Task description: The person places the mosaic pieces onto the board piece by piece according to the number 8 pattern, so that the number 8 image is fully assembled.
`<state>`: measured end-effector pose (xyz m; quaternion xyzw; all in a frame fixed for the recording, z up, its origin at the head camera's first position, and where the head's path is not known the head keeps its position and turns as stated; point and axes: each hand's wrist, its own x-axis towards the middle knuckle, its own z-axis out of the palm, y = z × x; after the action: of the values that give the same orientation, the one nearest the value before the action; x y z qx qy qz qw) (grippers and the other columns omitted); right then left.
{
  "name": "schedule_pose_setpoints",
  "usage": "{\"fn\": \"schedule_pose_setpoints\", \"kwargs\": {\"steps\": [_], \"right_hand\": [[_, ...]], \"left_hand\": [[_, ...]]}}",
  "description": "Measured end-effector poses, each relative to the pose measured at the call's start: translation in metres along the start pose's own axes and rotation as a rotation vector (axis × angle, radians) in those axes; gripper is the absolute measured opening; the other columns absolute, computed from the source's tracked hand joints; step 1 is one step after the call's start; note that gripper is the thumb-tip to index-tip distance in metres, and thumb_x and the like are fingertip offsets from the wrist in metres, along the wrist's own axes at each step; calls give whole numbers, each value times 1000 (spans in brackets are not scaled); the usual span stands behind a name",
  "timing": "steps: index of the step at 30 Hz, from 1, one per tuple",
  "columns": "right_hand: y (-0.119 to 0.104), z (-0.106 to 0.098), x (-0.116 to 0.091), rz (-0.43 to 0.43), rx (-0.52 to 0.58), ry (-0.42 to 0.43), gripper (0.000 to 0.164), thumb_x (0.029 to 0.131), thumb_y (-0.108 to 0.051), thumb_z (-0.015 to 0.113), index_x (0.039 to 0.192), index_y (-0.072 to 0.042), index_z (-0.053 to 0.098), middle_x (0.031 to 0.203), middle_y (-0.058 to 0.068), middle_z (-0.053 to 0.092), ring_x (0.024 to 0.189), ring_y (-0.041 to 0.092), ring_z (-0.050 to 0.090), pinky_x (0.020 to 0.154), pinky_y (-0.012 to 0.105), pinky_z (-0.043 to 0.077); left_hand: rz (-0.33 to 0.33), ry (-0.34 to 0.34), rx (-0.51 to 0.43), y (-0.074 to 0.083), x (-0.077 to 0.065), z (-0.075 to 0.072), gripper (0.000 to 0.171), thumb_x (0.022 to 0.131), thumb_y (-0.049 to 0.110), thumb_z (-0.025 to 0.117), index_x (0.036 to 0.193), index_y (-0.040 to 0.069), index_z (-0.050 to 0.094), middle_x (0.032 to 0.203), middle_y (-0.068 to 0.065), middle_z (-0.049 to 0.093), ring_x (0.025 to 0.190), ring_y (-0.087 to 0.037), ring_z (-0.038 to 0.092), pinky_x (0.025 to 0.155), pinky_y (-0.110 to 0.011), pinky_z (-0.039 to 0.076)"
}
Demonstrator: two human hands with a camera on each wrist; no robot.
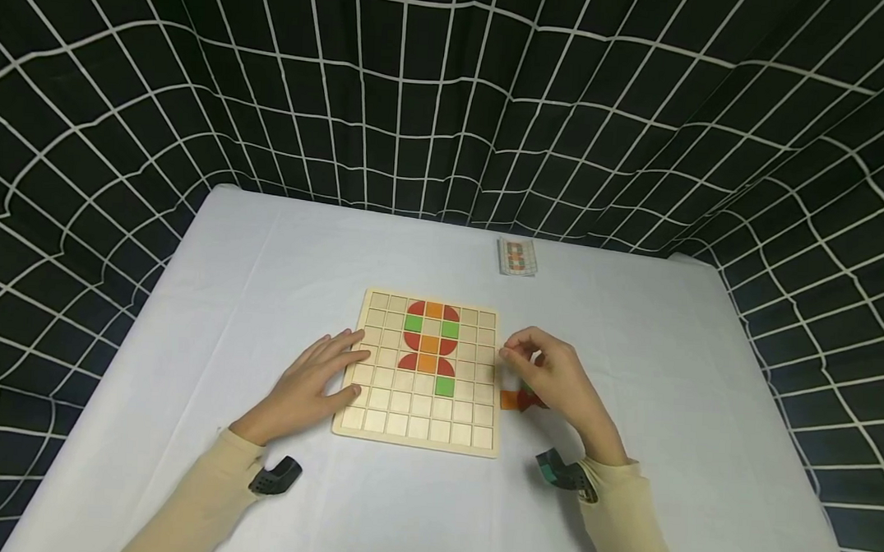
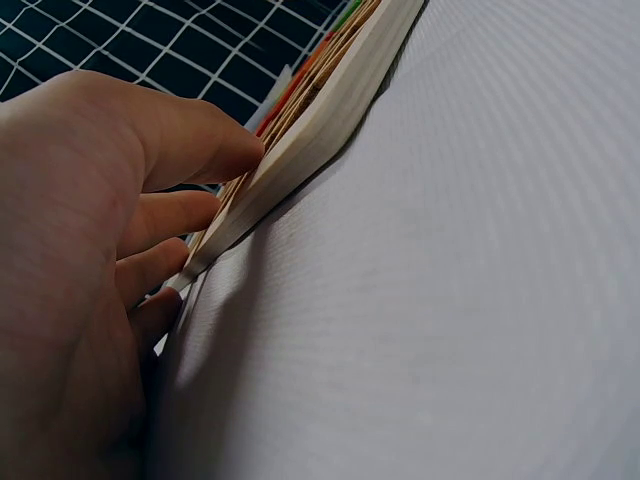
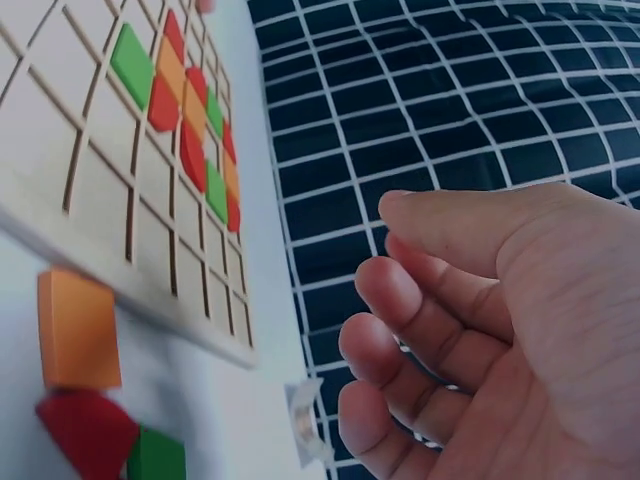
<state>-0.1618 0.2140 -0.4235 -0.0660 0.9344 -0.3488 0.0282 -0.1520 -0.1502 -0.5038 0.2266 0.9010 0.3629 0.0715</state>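
Observation:
A light wooden grid board (image 1: 399, 406) lies on the table, with red rounded, orange square and green square tiles set in its middle columns. My left hand (image 1: 307, 385) rests on the board's left edge, fingers spread; in the left wrist view the thumb (image 2: 215, 140) touches the rim. My right hand (image 1: 552, 375) hovers just off the board's right edge, its fingers loosely bent, and no tile shows between them in the right wrist view. Below it lie an orange square tile (image 3: 80, 330), a red tile (image 3: 88, 430) and a green tile (image 3: 157, 455), partly hidden in the head view.
A small stack of pattern cards (image 1: 517, 257) lies behind the board, toward the back of the white-covered table (image 1: 302, 245). Black cloth with a white grid (image 1: 435, 103) hangs around the table's back and sides.

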Motion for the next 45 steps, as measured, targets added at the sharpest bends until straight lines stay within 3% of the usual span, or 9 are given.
{"fn": "schedule_pose_setpoints", "kwargs": {"steps": [8,17,25,32,39,45], "right_hand": [[16,-9,-9,7,-82,23,14,97,-16,69,108,-9,73,91,3,68,80,18,53,65,22,48],[35,-12,-18,41,-88,19,19,96,-11,67,113,-6,73,95,6,67,81,19,56,61,20,50],[47,-10,-26,83,-78,-46,24,98,-13,66,119,-4,70,106,11,66,79,17,56,59,19,52],[53,-5,-30,121,-128,-100,30,97,-18,68,123,-4,69,114,12,64,91,21,55,75,27,52],[55,-1,-32,111,-189,-83,31,92,-14,72,121,-4,70,110,11,63,90,21,54,75,29,50],[53,4,-32,159,-199,-69,29,92,-14,73,119,-4,69,113,12,63,93,23,56,79,33,53]], "left_hand": [[-6,3,3,-1,0,1,55,95,26,68,146,13,54,167,0,31,158,-26,20,133,-47,12],[-14,-3,-6,3,0,-1,55,95,26,68,146,11,54,167,-2,31,158,-27,19,133,-48,11],[-7,0,0,0,1,-1,55,95,26,68,146,12,53,167,-1,30,158,-26,19,133,-49,10],[-6,4,-5,0,1,0,54,95,26,68,146,13,54,167,0,31,158,-26,19,133,-48,10],[-3,5,-3,0,1,0,53,95,26,68,145,12,55,167,-1,32,158,-26,20,133,-47,11],[1,7,-6,0,1,1,53,95,26,68,145,12,55,167,-1,32,158,-26,20,133,-47,11]]}}
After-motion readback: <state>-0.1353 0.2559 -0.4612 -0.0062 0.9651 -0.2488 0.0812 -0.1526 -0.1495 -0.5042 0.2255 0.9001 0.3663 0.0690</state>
